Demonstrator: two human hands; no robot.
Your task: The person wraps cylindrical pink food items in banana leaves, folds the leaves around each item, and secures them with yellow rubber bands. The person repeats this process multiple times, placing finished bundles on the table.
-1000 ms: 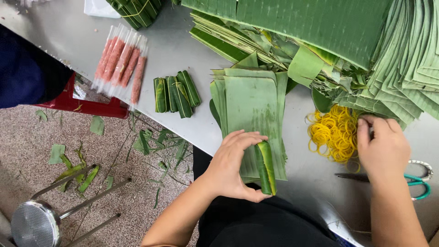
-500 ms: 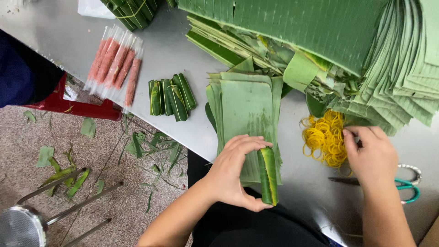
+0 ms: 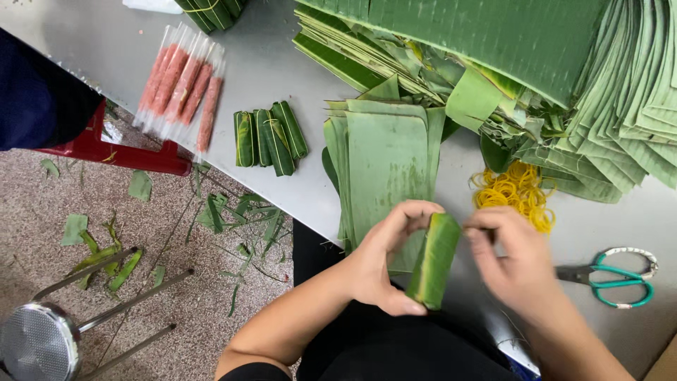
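At the near edge of the table (image 3: 282, 77), your left hand (image 3: 384, 257) has its fingers wrapped round the leaf roll (image 3: 434, 261), just right of the leaf stack (image 3: 384, 159); right hand (image 3: 518, 264) pinches something at its top, can't tell what. I'd keep that roll squeezed tight so it doesn't unroll

Small food-wrapping workshop, hand production. Grey worktop (image 3: 282, 63) runs diagonally; banana leaf stacks (image 3: 493, 42) fill upper right, cut leaf sheets (image 3: 384, 162) centre. Wrapped leaf rolls (image 3: 271, 137) and plastic-sleeved sausage sticks (image 3: 183, 85) upper left, yellow rubber bands (image 3: 518, 194) and scissors (image 3: 613, 275) right. Leaf scraps (image 3: 106, 247) litter speckled floor (image 3: 42, 204) lower left, beside metal stool (image 3: 39, 342).
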